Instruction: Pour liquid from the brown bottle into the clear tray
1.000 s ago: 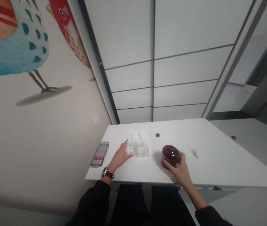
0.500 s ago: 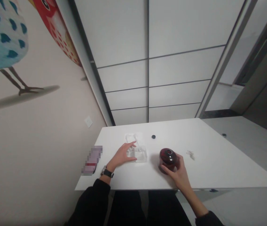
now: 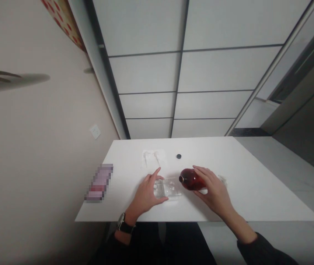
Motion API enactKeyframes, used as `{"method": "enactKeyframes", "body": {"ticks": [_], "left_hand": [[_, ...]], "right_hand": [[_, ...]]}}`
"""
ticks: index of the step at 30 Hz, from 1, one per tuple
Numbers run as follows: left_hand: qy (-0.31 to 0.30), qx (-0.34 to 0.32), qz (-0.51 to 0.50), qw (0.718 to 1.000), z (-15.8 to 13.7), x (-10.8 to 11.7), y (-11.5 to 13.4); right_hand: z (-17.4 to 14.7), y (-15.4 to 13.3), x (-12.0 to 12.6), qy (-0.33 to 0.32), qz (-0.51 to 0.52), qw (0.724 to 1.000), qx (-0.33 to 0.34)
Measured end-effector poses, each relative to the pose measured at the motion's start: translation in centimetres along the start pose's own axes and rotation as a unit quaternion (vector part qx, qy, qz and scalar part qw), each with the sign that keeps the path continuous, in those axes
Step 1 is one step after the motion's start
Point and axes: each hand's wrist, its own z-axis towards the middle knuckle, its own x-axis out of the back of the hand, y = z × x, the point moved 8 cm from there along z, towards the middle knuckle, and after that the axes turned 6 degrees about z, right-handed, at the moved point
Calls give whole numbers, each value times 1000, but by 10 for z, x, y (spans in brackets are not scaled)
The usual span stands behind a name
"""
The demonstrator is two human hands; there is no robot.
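Note:
My right hand (image 3: 212, 186) is wrapped around a dark red bottle (image 3: 191, 179) and holds it tipped on its side, with its uncapped mouth pointing left. Below and beside that mouth are two clear square containers, the right one (image 3: 173, 187) nearest to the bottle. My left hand (image 3: 147, 191) curves around the left clear container (image 3: 159, 188), thumb on the near side and fingers on the far side. I cannot tell whether any liquid is flowing out of the bottle.
Behind the containers lie two whitish pump heads (image 3: 156, 156) on the white table (image 3: 201, 151). A small dark cap (image 3: 178, 156) is to their right. A blurred-out flat object (image 3: 99, 182) lies at the left edge. Some small clear item (image 3: 222, 180) shows past my right hand.
The red bottle went from upright to tipped leftward, moving toward the clear containers. My left hand closed in around the left container. The head view shifted.

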Motion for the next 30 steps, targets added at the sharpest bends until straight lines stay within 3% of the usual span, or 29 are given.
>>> {"method": "enactKeyframes", "body": {"ticks": [4,13,30], "left_hand": [[4,-6,-2,1000,1,1,0],[2,-6,19,1000,2,-2,-1],[3,-21,19,1000,1,-3,1]], "right_hand": [[7,-10,-4,-31,-54,996,57],[6,-14,-10,-65,-93,990,87],[9,-16,-8,-72,-92,989,86]]}}
